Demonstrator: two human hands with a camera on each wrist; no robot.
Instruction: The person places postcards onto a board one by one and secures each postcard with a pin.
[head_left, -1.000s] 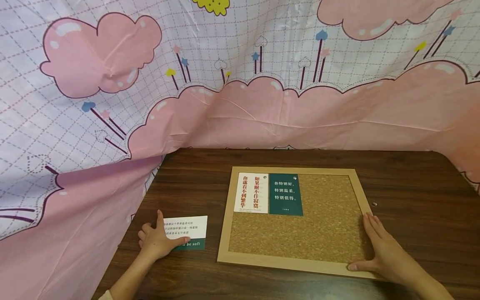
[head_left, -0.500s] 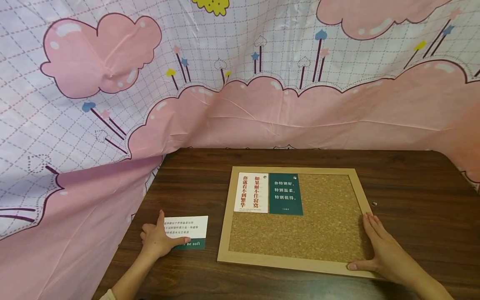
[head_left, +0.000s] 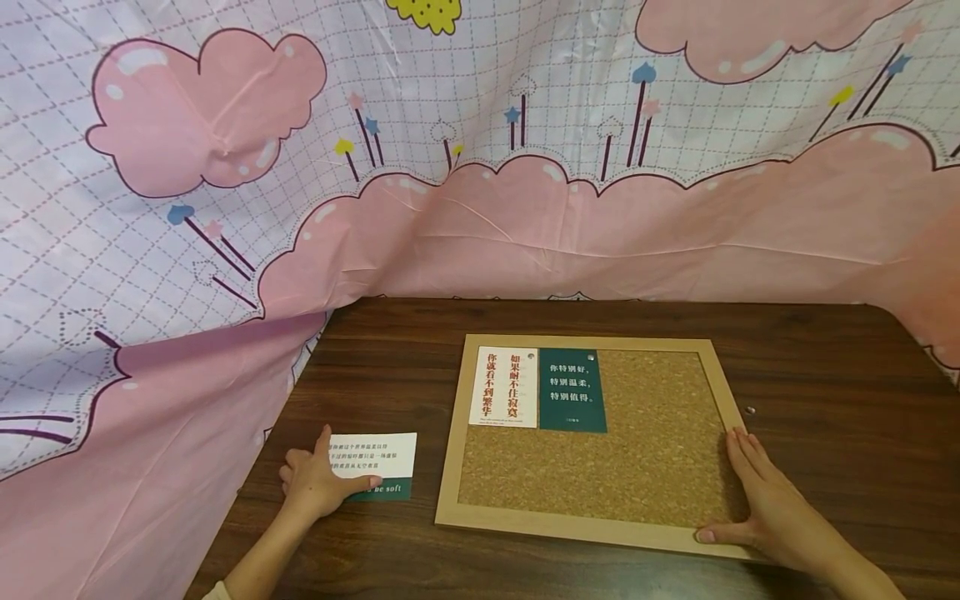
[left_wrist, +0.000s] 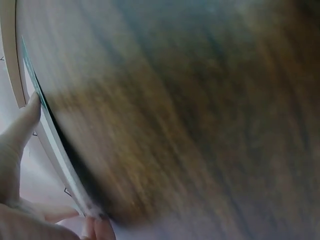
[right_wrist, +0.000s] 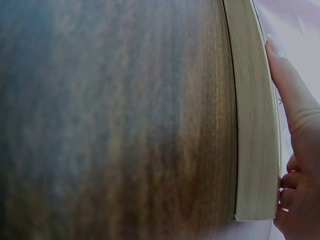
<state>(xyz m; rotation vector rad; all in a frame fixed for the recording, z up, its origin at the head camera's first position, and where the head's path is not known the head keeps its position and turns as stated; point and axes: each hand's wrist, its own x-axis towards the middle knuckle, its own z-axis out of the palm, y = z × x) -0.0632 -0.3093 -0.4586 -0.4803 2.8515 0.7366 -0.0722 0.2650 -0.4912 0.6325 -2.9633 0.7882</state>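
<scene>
My left hand (head_left: 312, 482) rests at the left end of a white-and-green printed card (head_left: 375, 454) on the table, in the head view. Its thumb lies across the card's green strip and the forefinger points away along the left edge. In the left wrist view the thumb (left_wrist: 31, 111) touches the card (left_wrist: 46, 117), seen nearly edge-on. At the near right corner of a wood-framed corkboard (head_left: 577, 475), my right hand (head_left: 776, 504) touches the frame, thumb on the front rail, straight fingers along the right side. In the right wrist view the thumb (right_wrist: 290, 85) lies against the frame (right_wrist: 257, 130).
Two cards are fixed in the board's far left part: a white one with red characters (head_left: 502, 387) and a dark green one (head_left: 572, 390), each with a small pin. A tiny shiny item (head_left: 750, 409) lies right of the board. A pink patterned curtain (head_left: 585, 242) hangs behind the table.
</scene>
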